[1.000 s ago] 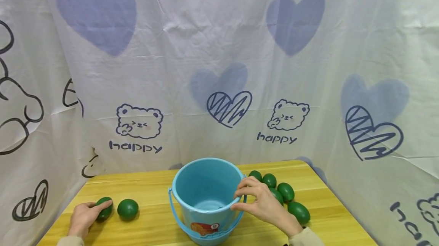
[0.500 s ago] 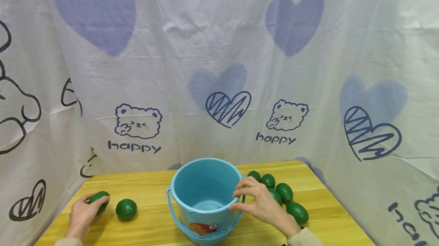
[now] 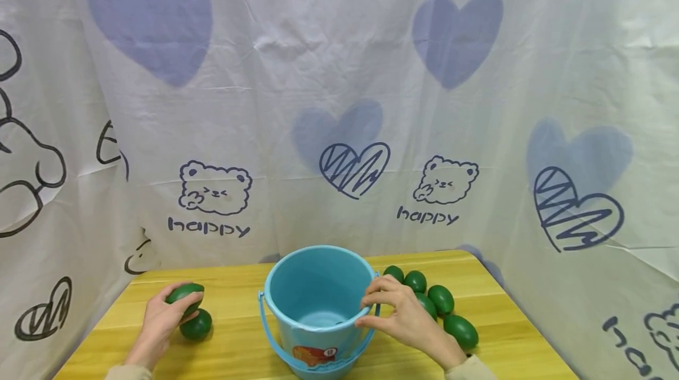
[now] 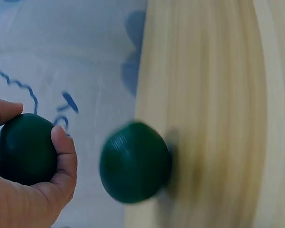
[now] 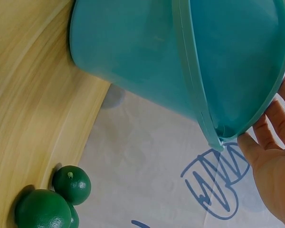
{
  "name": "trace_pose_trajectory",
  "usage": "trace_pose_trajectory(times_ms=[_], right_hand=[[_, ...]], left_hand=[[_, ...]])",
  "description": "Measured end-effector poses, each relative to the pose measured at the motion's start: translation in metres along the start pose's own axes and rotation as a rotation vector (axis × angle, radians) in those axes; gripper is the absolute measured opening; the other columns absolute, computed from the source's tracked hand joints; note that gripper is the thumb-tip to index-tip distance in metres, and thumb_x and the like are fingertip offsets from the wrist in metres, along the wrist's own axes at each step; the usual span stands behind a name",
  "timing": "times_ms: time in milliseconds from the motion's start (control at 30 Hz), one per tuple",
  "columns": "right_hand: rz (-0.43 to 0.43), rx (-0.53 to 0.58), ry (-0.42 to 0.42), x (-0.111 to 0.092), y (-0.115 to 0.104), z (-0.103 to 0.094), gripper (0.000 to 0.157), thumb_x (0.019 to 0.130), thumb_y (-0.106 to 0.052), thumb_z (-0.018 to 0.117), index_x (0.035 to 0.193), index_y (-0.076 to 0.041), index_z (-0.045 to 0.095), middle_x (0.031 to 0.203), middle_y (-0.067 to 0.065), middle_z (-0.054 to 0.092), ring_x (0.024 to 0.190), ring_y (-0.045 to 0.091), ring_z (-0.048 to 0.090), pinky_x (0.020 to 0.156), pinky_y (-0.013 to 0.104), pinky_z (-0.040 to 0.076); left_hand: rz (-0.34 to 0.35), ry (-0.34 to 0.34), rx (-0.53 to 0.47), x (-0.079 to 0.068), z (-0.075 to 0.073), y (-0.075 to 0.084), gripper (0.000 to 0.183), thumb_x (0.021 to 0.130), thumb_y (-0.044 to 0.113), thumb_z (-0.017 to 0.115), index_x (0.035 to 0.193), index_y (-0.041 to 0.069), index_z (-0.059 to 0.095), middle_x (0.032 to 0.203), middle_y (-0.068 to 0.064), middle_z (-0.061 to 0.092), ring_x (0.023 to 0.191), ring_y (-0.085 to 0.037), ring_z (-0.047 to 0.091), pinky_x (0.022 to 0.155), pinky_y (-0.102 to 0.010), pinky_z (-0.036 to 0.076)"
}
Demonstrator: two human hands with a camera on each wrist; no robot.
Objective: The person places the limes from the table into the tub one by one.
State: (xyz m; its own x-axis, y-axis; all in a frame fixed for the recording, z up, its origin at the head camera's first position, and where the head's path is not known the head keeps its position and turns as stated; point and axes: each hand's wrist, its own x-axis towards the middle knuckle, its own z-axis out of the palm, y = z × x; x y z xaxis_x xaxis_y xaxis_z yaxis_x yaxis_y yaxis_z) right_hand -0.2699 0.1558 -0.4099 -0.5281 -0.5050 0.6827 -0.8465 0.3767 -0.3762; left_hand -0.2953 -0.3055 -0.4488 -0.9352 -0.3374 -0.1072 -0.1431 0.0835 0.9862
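My left hand (image 3: 164,315) grips a dark green lime (image 3: 184,294) (image 4: 23,148), lifted just above a second lime (image 3: 197,325) (image 4: 135,162) that lies on the wooden table (image 3: 239,291). A light blue plastic bucket (image 3: 318,297) (image 5: 147,61) stands at the table's middle with its handle down at the front. My right hand (image 3: 395,312) holds the bucket's right rim, fingers over the edge (image 5: 270,142). Nothing shows inside the bucket.
Several more green limes (image 3: 432,303) (image 5: 57,199) lie in a cluster right of the bucket, behind my right hand. White cloth with blue hearts and bears (image 3: 339,103) hangs around the table on three sides.
My left hand has picked one lime up off the table's left side and carried it right, over the second lime. The right hand has stayed on the bucket rim.
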Motion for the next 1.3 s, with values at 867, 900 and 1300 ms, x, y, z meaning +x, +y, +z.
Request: trace_pose_trajectory(times_ms=[867, 900, 1300], right_hand=[[-0.004, -0.024, 0.002, 0.003, 0.004, -0.001, 0.016, 0.077, -0.037, 0.081, 0.089, -0.028, 0.073, 0.096, -0.013, 0.064, 0.096, 0.008, 0.056, 0.082, 0.029, 0.054], [-0.003, -0.025, 0.003, 0.002, 0.004, -0.001, 0.017, 0.077, -0.036, 0.081, 0.089, -0.028, 0.073, 0.096, -0.013, 0.064, 0.096, 0.008, 0.056, 0.082, 0.029, 0.054], [0.023, -0.005, 0.005, 0.0, 0.001, 0.001, 0.016, 0.078, -0.037, 0.08, 0.089, -0.029, 0.073, 0.096, -0.012, 0.064, 0.096, 0.009, 0.057, 0.083, 0.03, 0.054]], left_hand=[[0.137, -0.169, -0.086, -0.046, 0.07, 0.052, 0.07, 0.086, 0.016, 0.076, 0.143, 0.011, 0.036, 0.139, -0.024, 0.032, 0.1, -0.024, 0.055, 0.076, -0.028, 0.061], [0.143, -0.167, -0.09, -0.048, 0.073, 0.054, 0.067, 0.086, 0.015, 0.076, 0.14, 0.01, 0.037, 0.137, -0.024, 0.035, 0.1, -0.024, 0.055, 0.077, -0.028, 0.061], [0.289, -0.199, 0.001, -0.083, 0.094, 0.077, 0.06, 0.084, 0.021, 0.079, 0.135, 0.018, 0.05, 0.132, -0.014, 0.048, 0.106, -0.029, 0.051, 0.081, -0.032, 0.052]])
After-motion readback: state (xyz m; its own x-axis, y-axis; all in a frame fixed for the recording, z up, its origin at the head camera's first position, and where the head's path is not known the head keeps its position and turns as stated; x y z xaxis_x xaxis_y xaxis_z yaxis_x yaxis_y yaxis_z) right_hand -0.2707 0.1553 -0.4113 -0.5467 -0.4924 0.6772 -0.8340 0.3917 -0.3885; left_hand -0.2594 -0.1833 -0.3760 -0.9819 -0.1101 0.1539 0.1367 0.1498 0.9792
